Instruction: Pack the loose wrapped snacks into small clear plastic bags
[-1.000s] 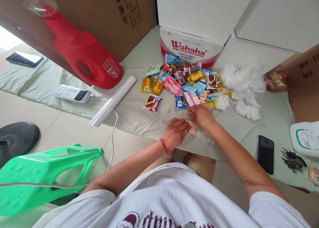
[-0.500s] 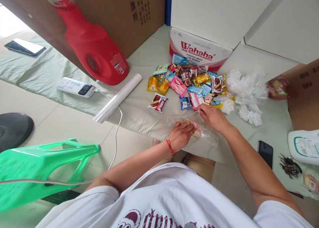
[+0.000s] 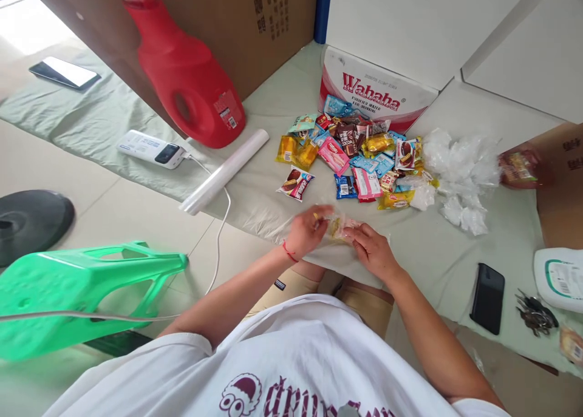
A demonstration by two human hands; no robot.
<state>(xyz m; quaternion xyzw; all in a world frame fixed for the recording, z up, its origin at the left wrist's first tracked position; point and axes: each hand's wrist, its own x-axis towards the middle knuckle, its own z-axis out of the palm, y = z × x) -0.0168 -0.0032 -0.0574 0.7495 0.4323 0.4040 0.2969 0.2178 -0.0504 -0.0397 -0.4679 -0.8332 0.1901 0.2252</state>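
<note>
A snack packet wrapped in clear plastic film [image 3: 338,227] lies at the near edge of the cloth, between my two hands. My left hand [image 3: 308,232], blurred by motion, has its fingers curled at the left end of the film. My right hand [image 3: 376,252] pinches the packet's right end, thumb and fingers pressed together. Just beyond my hands is a pile of small wrapped snacks [image 3: 348,139] in several colours. One chocolate-pie packet [image 3: 296,183] sits apart, left of the pile.
A roll of clear film [image 3: 225,171] lies left, near a white power bank [image 3: 150,149] with a cable and a red jug [image 3: 195,89]. Crumpled clear plastic [image 3: 462,168] is right of the pile. A black phone [image 3: 487,298] and keys [image 3: 536,314] lie farther right; a green stool [image 3: 68,289] stands left.
My left hand has moved left and up, off the packet's top to the film's left end. My right hand has come down from the film's far edge onto the packet's right end.
</note>
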